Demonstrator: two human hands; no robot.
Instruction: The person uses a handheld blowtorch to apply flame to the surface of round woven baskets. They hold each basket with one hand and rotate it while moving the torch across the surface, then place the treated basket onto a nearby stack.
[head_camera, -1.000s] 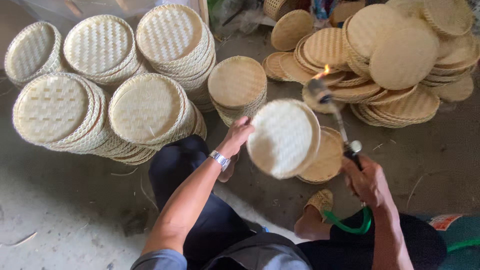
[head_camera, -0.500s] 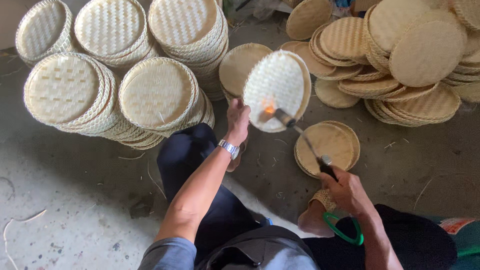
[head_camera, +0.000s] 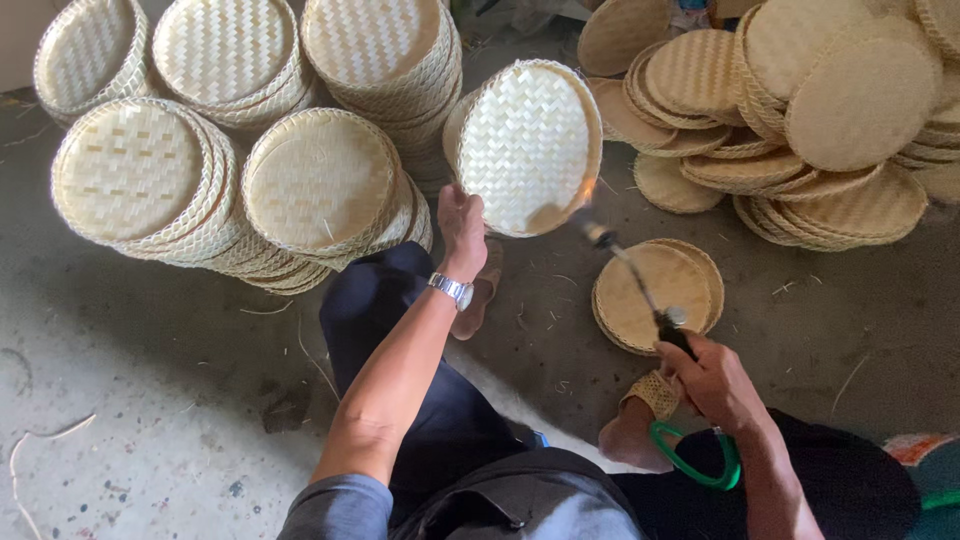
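Left hand (head_camera: 462, 222) clamped on the rim of a woven tray (head_camera: 528, 147), held tilted above the floor. Right hand (head_camera: 715, 380) grips a gas torch (head_camera: 640, 285), flame at the tray's lower edge. Likely midway: pale stacks (head_camera: 225, 150) left, browner heap (head_camera: 800, 110) right.

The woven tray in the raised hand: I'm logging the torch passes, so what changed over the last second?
The left hand turned the woven tray from tilted away to facing the camera. The right hand swung the torch down from above the rim, so its flame now plays at the tray's lower right edge. Both grips and the stacks of trays stayed as they were.
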